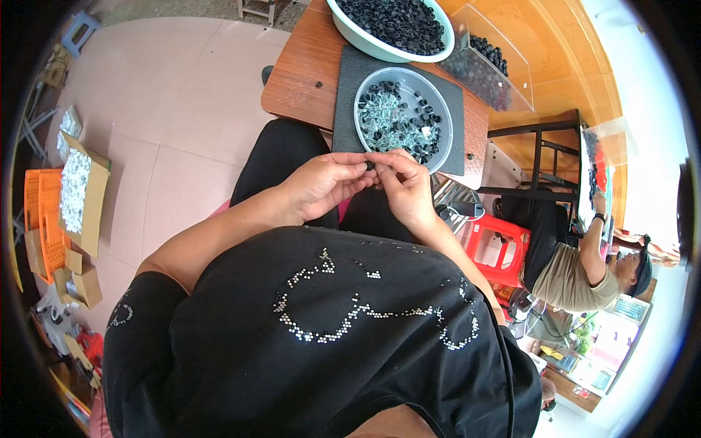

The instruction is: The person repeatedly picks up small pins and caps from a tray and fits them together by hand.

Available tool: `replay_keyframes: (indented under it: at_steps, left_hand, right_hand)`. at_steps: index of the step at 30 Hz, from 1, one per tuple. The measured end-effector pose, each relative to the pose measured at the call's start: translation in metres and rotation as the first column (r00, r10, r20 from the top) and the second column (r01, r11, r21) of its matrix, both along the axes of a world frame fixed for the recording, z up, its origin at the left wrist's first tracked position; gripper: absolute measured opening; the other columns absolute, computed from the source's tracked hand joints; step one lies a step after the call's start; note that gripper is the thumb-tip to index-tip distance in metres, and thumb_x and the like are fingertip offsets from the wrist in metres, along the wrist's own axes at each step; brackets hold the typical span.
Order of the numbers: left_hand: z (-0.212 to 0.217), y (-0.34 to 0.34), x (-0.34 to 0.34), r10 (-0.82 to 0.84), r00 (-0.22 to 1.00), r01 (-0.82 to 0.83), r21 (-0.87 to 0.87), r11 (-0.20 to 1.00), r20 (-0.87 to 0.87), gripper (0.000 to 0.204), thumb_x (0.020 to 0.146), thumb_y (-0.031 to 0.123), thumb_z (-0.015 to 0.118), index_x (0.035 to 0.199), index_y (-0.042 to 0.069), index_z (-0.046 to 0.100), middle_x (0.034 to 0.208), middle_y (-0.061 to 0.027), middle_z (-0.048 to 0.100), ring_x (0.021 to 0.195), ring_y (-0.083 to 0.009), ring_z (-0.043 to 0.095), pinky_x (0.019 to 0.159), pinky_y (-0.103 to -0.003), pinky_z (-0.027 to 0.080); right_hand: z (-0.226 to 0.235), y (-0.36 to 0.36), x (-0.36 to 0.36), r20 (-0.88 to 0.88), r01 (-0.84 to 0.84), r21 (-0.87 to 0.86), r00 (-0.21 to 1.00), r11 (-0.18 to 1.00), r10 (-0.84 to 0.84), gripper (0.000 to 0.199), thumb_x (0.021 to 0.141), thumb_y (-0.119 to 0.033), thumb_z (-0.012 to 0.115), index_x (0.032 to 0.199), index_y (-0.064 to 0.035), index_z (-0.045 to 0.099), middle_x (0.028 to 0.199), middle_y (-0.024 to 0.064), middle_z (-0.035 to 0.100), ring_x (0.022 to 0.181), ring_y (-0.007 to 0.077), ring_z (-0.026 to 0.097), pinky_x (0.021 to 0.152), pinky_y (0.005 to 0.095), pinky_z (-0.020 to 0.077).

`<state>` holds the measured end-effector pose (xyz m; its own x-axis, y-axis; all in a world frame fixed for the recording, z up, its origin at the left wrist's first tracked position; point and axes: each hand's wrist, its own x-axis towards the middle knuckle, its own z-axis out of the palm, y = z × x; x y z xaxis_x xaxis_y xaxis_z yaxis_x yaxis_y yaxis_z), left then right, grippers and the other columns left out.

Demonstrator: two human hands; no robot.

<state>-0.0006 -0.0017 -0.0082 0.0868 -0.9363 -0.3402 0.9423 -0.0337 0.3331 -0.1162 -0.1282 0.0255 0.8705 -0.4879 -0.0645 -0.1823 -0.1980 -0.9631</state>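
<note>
Head view: the left hand [318, 188] is pinching a small black piece [369, 166], between 12 and 1 o'clock from the centre. The right hand [407, 191] meets it with bent fingertips; what these fingertips pinch, I cannot tell. At 1 o'clock, a grey basin [357, 114] with black and clear small parts stands on the dark mat [348, 77] upon the worktop [303, 77].

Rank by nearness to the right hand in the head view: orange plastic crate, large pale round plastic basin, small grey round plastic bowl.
From the right hand:
1. Grey bowl, just ahead.
2. Pale basin, beyond the bowl.
3. Orange crate, far left.
</note>
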Motion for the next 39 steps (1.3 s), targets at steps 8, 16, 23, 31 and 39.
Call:
replay_keyframes:
  at_steps: [8, 16, 23, 31, 39]
  left_hand:
    - [0.004, 0.0, 0.0, 0.049, 0.957, -0.065, 0.046, 0.997, 0.287, 0.019, 0.091, 0.009, 0.055, 0.108, 0.0, 0.058, 0.097, -0.0078, 0.063, 0.089, -0.0123, 0.06, 0.083, -0.024, 0.049]
    - [0.014, 0.0, 0.001, 0.027, 0.732, -0.098, 0.067, 0.993, 0.681, 0.019, 0.089, 0.011, 0.059, 0.105, 0.002, 0.061, 0.09, -0.0017, 0.063, 0.081, -0.0068, 0.056, 0.076, -0.021, 0.047]
    - [0.013, 0.001, -0.001, 0.059, 0.55, -0.128, 0.015, 0.992, 0.833, 0.018, 0.086, 0.007, 0.061, 0.103, 0.001, 0.064, 0.088, -0.0008, 0.063, 0.078, -0.0056, 0.055, 0.07, -0.021, 0.046]
    - [0.012, 0.003, -0.001, 0.077, 0.48, -0.128, -0.017, 0.992, 0.874, 0.018, 0.086, 0.006, 0.06, 0.102, 0.001, 0.065, 0.09, -0.0025, 0.062, 0.078, -0.0061, 0.056, 0.071, -0.021, 0.046]
    - [0.015, 0.002, -0.001, 0.029, 0.63, -0.066, 0.016, 0.998, 0.776, 0.016, 0.089, 0.009, 0.058, 0.102, 0.001, 0.064, 0.085, 0.0001, 0.062, 0.077, -0.006, 0.055, 0.071, -0.021, 0.046]
  right_hand:
    - [0.004, -0.004, -0.001, 0.046, 0.036, 0.025, 0.998, 0.999, -0.037, 0.012, 0.083, 0.005, 0.056, 0.091, 0.0016, 0.065, 0.082, 0.0057, 0.057, 0.068, 0.0105, 0.058, 0.06, 0.0212, 0.047]
    - [0.001, -0.009, -0.006, 0.055, 0.039, -0.299, 0.998, 0.953, -0.023, 0.011, 0.078, 0.002, 0.063, 0.088, -0.0024, 0.065, 0.08, 0.0075, 0.061, 0.067, 0.0143, 0.059, 0.058, 0.0257, 0.0462]
    - [0.017, -0.001, -0.003, 0.07, -0.005, -0.537, 0.996, 0.844, 0.051, 0.011, 0.076, 0.005, 0.063, 0.085, -0.0012, 0.064, 0.079, 0.0109, 0.06, 0.068, 0.0213, 0.061, 0.059, 0.0287, 0.0475]
    - [0.016, 0.0, 0.0, 0.176, -0.006, -0.731, 0.965, 0.682, 0.197, 0.013, 0.074, 0.007, 0.062, 0.085, 0.001, 0.062, 0.077, 0.0127, 0.058, 0.068, 0.0257, 0.061, 0.059, 0.031, 0.0489]
    - [0.003, 0.001, -0.011, 0.022, 0.066, -0.288, 0.998, 0.955, -0.062, 0.007, 0.081, 0.005, 0.062, 0.086, 0.0001, 0.061, 0.073, 0.0016, 0.059, 0.061, 0.0063, 0.054, 0.055, 0.0189, 0.0424]
